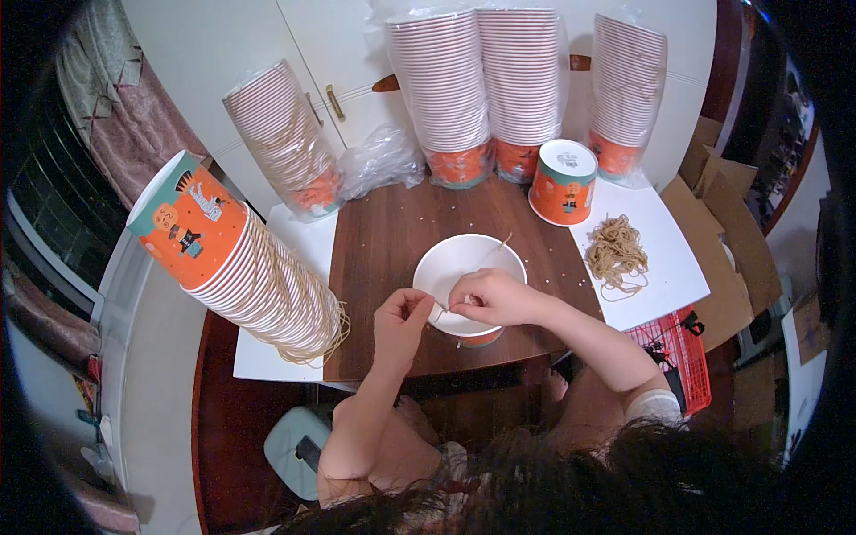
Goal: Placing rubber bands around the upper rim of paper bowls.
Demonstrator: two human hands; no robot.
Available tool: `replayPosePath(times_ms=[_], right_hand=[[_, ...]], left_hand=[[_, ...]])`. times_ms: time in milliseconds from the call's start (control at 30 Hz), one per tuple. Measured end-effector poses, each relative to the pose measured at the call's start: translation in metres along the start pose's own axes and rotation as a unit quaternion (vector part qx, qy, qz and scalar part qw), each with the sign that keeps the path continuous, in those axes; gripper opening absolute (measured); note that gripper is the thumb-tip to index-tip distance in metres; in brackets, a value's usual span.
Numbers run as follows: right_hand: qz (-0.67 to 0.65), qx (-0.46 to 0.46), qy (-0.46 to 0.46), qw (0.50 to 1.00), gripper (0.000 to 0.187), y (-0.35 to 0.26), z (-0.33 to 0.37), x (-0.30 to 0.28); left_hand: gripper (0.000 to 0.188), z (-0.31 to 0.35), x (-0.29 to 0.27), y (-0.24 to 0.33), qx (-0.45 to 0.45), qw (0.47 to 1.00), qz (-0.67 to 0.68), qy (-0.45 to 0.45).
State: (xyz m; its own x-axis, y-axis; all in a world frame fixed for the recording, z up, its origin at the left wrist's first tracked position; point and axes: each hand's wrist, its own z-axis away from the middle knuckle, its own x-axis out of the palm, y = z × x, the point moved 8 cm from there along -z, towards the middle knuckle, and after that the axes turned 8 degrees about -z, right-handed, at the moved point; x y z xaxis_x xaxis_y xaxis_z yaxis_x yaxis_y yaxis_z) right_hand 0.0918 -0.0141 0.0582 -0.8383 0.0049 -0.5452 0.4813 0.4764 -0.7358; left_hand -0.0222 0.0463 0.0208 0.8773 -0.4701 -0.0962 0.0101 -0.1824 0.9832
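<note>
From my end of the feed, I see the white-lined bucket (434, 266) standing mouth-up on the brown table (383, 234), close to the person's body. The left hand (406, 312) has thumb and forefinger pinched on what looks like a thin cord (440, 309) at the near rim; the right hand (489, 296) is curled over the opening beside it, and I can't tell exactly what its fingertips grip. Another bit of cord sticks out by the far rim, so I judge the step to be fixing a cord handle. I'd pinch close to the cord's end, steady the bucket with the other fingers, and tighten gently so the paper wall doesn't tear or buckle
</note>
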Motion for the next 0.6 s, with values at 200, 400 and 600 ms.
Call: replayPosePath(times_ms=[200,400,600], right_hand=[[0.023,0.012,-0.005,1.000,0.011,0.001,0.001,0.001],[0.019,-0.006,0.024,1.000,0.011,-0.002,0.000,-0.004],[0.045,-0.038,0.035,0.998,0.009,-0.007,0.001,-0.006]], left_hand=[[0.003,-0.002,-0.003,0.005,0.009,1.000,0.003,-0.006],[0.009,-0.002,0.001,-0.004,-0.036,0.996,0.024,-0.081],[0.013,0.002,0.009,-0.007,-0.054,0.992,-0.025,-0.111]])
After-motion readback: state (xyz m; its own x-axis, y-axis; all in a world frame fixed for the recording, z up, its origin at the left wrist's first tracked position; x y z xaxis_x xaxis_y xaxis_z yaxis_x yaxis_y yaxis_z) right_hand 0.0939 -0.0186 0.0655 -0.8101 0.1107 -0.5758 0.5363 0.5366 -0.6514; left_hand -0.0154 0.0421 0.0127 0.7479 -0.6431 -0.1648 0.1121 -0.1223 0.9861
